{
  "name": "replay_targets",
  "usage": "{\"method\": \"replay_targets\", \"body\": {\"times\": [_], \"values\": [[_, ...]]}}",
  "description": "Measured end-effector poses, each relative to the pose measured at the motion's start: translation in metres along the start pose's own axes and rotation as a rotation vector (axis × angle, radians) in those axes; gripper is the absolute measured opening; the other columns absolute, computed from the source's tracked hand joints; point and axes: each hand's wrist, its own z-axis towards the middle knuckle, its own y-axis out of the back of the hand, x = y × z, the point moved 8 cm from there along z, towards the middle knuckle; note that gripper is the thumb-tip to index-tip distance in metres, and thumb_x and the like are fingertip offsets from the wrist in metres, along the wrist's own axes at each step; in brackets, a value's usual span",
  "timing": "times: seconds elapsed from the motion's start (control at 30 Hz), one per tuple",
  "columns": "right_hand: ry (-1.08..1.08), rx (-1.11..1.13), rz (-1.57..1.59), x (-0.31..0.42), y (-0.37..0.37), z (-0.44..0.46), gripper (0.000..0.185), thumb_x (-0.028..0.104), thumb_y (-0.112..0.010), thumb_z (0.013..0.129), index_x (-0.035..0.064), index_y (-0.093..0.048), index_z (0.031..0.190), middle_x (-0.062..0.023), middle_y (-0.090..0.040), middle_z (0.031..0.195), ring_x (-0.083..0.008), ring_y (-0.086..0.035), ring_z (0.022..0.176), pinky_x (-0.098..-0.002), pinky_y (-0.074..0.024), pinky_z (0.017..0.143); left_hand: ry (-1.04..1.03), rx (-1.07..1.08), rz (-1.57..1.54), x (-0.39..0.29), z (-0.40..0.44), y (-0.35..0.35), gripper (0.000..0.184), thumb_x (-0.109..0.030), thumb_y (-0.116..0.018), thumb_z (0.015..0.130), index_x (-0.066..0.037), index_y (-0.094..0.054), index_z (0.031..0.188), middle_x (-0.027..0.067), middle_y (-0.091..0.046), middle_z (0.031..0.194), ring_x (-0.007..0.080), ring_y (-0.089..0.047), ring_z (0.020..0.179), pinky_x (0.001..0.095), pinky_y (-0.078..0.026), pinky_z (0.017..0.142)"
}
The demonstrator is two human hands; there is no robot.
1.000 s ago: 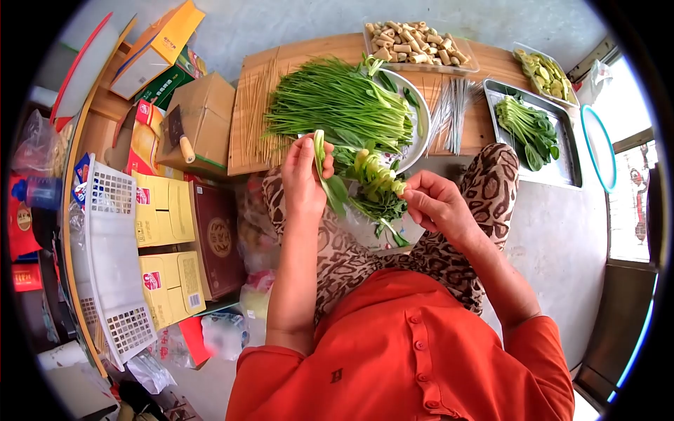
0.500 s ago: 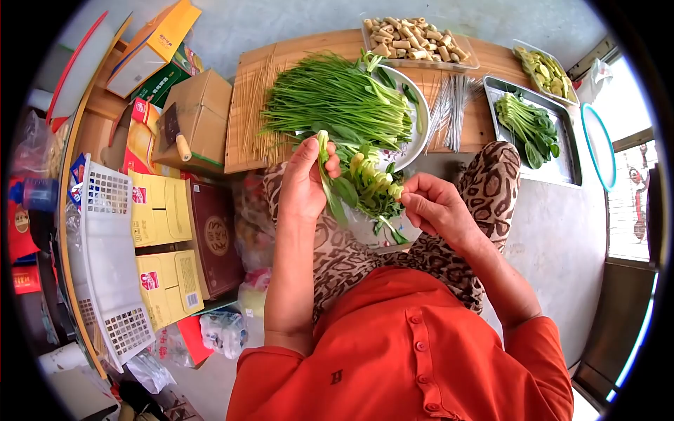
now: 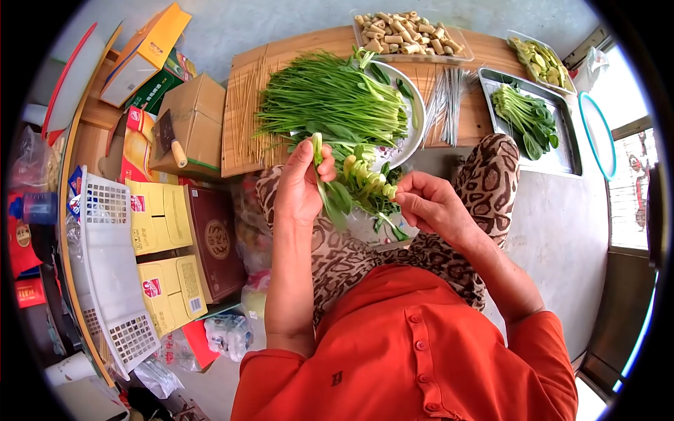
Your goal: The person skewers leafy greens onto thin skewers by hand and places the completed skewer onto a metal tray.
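Observation:
My left hand [image 3: 298,182] is closed around a leafy green stalk [image 3: 339,201], its pale base sticking up past the fingers and its leaves hanging down. Thumb and fingers of my right hand [image 3: 434,203] pinch the right end of a row of leafy greens [image 3: 368,177]. The pale stems lie side by side as if threaded, leaves drooping below; any skewer through them is hidden. Just beyond both hands, a big heap of thin green chives [image 3: 330,98] covers much of a white plate [image 3: 419,116].
Metal skewers [image 3: 449,95] and thin wooden sticks [image 3: 242,112] lie on the wooden table [image 3: 474,126]. A metal tray [image 3: 572,144] holds bunched greens [image 3: 526,119]. Tan rolls [image 3: 407,35] and sliced vegetables [image 3: 540,62] fill containers behind. Cartons [image 3: 193,119] and a cleaver [image 3: 172,144] are left.
The view has shifted slightly. Both hands keep nearly the same places and grips, and the leaves below my left hand have turned a little.

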Motion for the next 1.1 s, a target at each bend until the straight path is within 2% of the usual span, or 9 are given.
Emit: {"method": "replay_targets", "body": {"times": [0.1,0.63,0.73,0.9,1.1], "values": [[0.002,0.016,0.008,-0.002,0.000,0.000,0.012,0.017,-0.053,0.097,0.0050,-0.055,0.093,0.0031,-0.049,0.060,-0.0013,-0.033,0.044,-0.0178,-0.0237,0.039,0.010,0.032,-0.030,0.002,0.002,0.004,0.021,-0.026,-0.063,0.091,-0.007,-0.063,0.100,0.0052,-0.061,0.089,0.0121,-0.050,0.068,0.0248,-0.041,0.060],[-0.005,0.012,-0.035,-0.003,0.000,0.000,0.012,0.017,-0.053,0.097,0.0055,-0.055,0.093,0.0034,-0.049,0.060,-0.0011,-0.033,0.044,-0.0173,-0.0245,0.040,-0.005,0.013,-0.012,0.000,-0.002,0.003,0.020,-0.024,-0.064,0.090,-0.006,-0.063,0.099,0.0066,-0.062,0.087,0.0135,-0.051,0.067,0.0258,-0.042,0.058],[-0.017,0.003,-0.019,-0.003,0.000,-0.001,0.013,0.017,-0.053,0.097,0.0055,-0.055,0.092,0.0036,-0.049,0.060,-0.0010,-0.033,0.044,-0.0173,-0.0243,0.040,-0.039,0.020,0.074,-0.008,-0.002,0.000,0.020,-0.022,-0.064,0.090,-0.005,-0.062,0.101,0.0066,-0.062,0.087,0.0137,-0.053,0.068,0.0258,-0.042,0.059],[-0.022,0.006,-0.028,-0.004,0.003,-0.002,0.013,0.017,-0.054,0.097,0.0052,-0.056,0.092,0.0038,-0.049,0.060,-0.0008,-0.033,0.045,-0.0172,-0.0242,0.040,-0.016,0.055,0.187,-0.010,-0.006,-0.001,0.019,-0.017,-0.066,0.088,-0.004,-0.062,0.101,0.0088,-0.064,0.088,0.0148,-0.055,0.066,0.0264,-0.043,0.058],[-0.009,0.028,-0.002,-0.002,0.001,-0.002,0.014,0.018,-0.055,0.097,0.0052,-0.056,0.092,0.0036,-0.050,0.060,-0.0008,-0.033,0.044,-0.0171,-0.0242,0.040,0.016,0.054,0.151,-0.007,-0.006,-0.001,0.018,-0.016,-0.066,0.088,-0.004,-0.062,0.101,0.0091,-0.065,0.088,0.0146,-0.055,0.065,0.0263,-0.043,0.058]]}}
